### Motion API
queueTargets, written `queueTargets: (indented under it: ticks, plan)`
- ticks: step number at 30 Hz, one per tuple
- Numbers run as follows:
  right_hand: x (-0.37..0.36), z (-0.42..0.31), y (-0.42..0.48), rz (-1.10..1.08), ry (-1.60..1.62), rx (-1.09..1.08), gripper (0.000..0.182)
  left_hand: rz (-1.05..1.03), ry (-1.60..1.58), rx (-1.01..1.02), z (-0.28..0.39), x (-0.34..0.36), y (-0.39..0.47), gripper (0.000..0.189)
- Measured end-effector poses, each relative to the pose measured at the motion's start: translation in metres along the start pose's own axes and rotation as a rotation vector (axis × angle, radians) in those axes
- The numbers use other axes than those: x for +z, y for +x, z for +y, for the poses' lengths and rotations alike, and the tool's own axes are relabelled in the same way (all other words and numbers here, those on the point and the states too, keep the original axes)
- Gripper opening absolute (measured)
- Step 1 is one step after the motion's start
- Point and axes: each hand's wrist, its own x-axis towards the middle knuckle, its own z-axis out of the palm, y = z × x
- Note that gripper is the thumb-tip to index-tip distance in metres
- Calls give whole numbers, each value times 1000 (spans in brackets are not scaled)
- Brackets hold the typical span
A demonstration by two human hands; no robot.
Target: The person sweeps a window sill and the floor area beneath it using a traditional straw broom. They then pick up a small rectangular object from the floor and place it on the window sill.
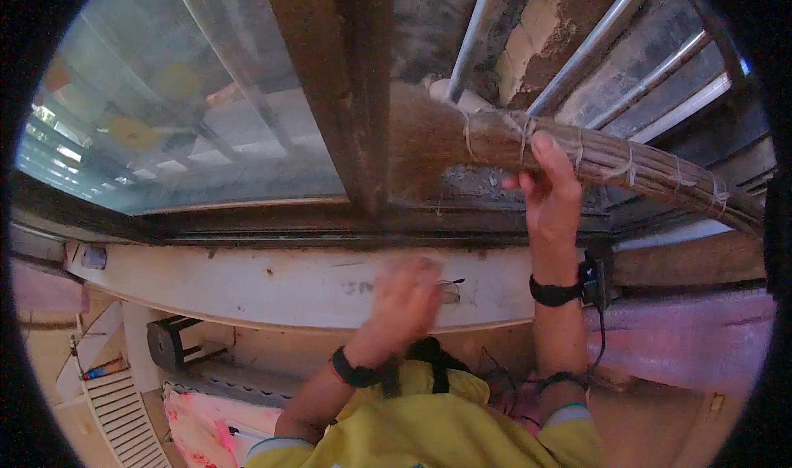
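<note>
My right hand (pixel 554 189) grips a straw hand broom (pixel 637 158), its bundled stalks bound with several rounds of pale cord. The broom's wide bristle end (pixel 421 140) fans out to the left, in the open part of the window beside the dark frame post. Whitish debris (pixel 476 180) lies just below the bristles, by the window track. My left hand (pixel 408 298) is blurred, over the white windowsill (pixel 278 276); whether its fingers are apart cannot be made out. Close by its fingers, a small thin dark object, perhaps eyeglasses (pixel 455 290), is partly hidden.
Metal bars (pixel 594 41) cross the opening, with a rough brick wall (pixel 538 28) behind. A glass pane (pixel 204 96) fills the left side. Pink fabric (pixel 680 338) is at right. Below the sill are a dark stool-like object (pixel 167 344) and a slatted white rack (pixel 124 412).
</note>
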Motion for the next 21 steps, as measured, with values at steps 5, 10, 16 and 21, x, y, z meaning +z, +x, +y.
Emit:
queueTargets:
  ticks: [5,10,16,21]
  plan:
    - [-8,-44,-2,-73,-461,71,24,-7,27,-168,-24,-15,-19,39]
    - [-64,-79,-3,51,-494,-79,25,-15,15,-151,-25,-9,-15,38]
    - [-43,-46,-8,-87,-271,-338,31,-8,-33,-109,-28,-10,-14,38]
    - [-26,-34,-6,-41,-497,-109,29,-7,-38,-126,-29,-12,-17,39]
